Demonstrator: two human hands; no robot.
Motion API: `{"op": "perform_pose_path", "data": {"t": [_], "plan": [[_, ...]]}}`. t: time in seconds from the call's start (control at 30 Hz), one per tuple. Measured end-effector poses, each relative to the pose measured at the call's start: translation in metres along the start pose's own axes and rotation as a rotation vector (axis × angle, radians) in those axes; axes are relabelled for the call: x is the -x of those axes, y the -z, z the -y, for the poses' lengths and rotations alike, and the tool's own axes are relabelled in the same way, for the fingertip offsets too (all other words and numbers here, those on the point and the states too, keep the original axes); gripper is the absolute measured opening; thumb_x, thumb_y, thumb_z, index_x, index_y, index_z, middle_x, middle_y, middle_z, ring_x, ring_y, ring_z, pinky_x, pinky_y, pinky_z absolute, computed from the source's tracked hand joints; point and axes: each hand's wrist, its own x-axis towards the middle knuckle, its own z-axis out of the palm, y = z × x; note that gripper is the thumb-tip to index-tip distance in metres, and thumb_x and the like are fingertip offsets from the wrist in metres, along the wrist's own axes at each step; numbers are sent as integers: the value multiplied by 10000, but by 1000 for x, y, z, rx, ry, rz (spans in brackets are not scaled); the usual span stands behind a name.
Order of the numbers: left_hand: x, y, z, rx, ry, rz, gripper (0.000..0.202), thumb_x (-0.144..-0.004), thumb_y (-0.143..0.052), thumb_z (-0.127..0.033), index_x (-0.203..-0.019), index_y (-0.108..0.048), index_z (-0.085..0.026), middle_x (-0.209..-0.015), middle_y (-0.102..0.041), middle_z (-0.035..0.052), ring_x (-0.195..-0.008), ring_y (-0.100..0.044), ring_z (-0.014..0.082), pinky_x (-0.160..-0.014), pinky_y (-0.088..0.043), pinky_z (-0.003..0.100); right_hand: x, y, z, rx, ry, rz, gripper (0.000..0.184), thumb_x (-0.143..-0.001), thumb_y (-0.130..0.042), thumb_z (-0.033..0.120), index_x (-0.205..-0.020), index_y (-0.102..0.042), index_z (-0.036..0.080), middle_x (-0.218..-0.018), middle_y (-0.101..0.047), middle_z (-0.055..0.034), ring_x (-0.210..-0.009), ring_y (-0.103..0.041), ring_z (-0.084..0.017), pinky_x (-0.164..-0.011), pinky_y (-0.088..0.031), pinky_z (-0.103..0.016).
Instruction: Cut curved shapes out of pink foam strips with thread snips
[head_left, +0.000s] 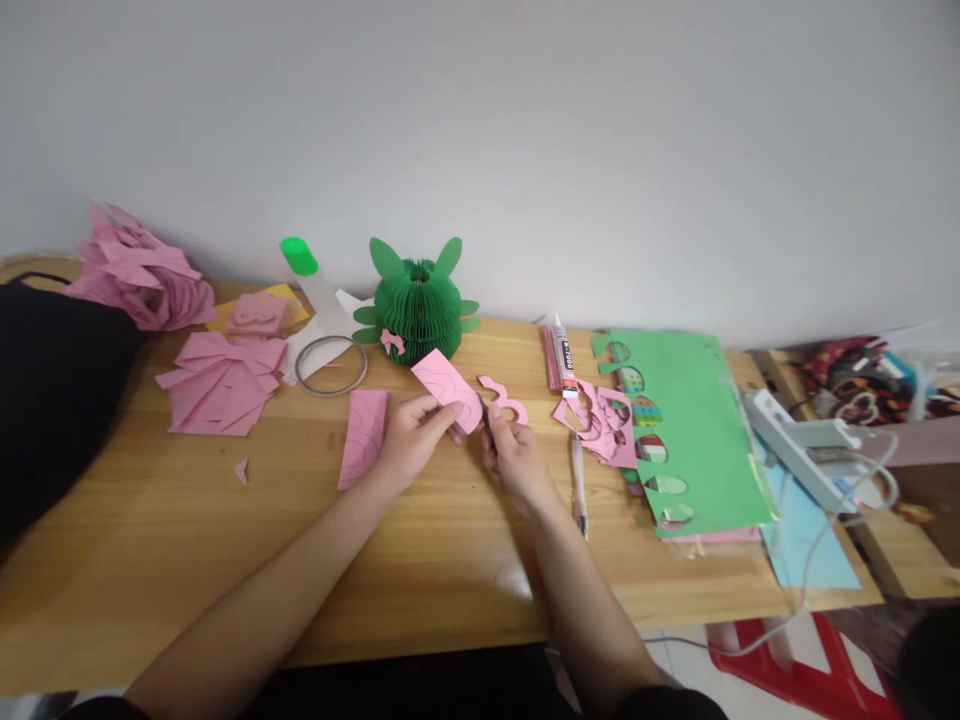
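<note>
My left hand (pixel 411 438) pinches a folded pink paper piece (pixel 447 388) marked with curved lines, held just above the wooden table (pixel 225 540). My right hand (pixel 511 452) is closed round small scissors (pixel 484 410) whose blades meet the paper's lower right edge. A pink cut-out scrap (pixel 504 398) lies just beyond my right hand. Another pink marked piece (pixel 363 436) lies flat to the left of my left hand.
A green honeycomb paper ball (pixel 418 300) stands at the back, with a tape ring (pixel 331 364) and green-capped bottle (pixel 300 258) beside it. Pink paper piles (pixel 217 385) lie left. Right: glue tube (pixel 565 360), pen (pixel 579 490), pink scraps (pixel 600 420), green cut sheet (pixel 697 440), glue gun (pixel 795 445).
</note>
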Motion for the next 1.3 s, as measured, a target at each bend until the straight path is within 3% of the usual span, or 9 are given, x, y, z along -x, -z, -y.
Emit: {"op": "perform_pose_path", "data": {"t": [1.3], "plan": [[0, 1, -1, -10, 2, -3, 175, -720, -666, -306, -602, -644, -180, -544, -655, 1, -525, -604, 152, -576, -506, 288, 1, 6, 0, 59, 32, 38, 619, -766, -555, 767, -481, -431, 232, -319, -342, 65, -306, -253, -69, -317, -132, -220]]}}
